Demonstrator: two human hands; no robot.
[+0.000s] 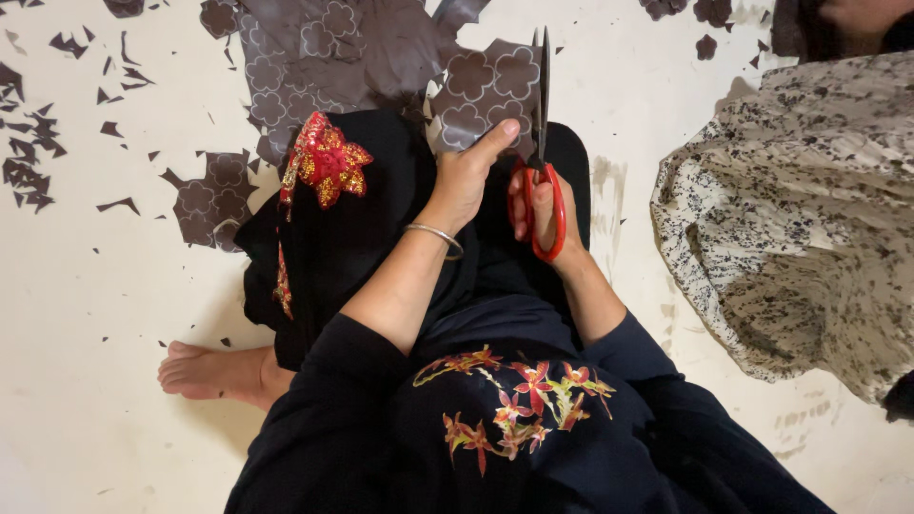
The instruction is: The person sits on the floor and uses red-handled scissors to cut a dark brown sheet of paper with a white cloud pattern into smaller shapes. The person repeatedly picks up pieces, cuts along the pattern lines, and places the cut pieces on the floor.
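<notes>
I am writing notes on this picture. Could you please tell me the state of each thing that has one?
Scissors: held upright in the right hand, blades nearly closed on the sheet's edge.
Brown flower-printed sheet: partly cut, gripped by the left hand.
Brown scraps: scattered on the floor.
Red sequin flower: lying on black cloth.
Bangle: on the left wrist.

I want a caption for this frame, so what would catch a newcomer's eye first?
First, the red-handled scissors at top centre, held in the right hand and cutting a brown sheet with flower outlines that the left hand grips. Next, the red sequinned flower on black cloth at left, and brown scraps scattered on the pale floor.
</notes>
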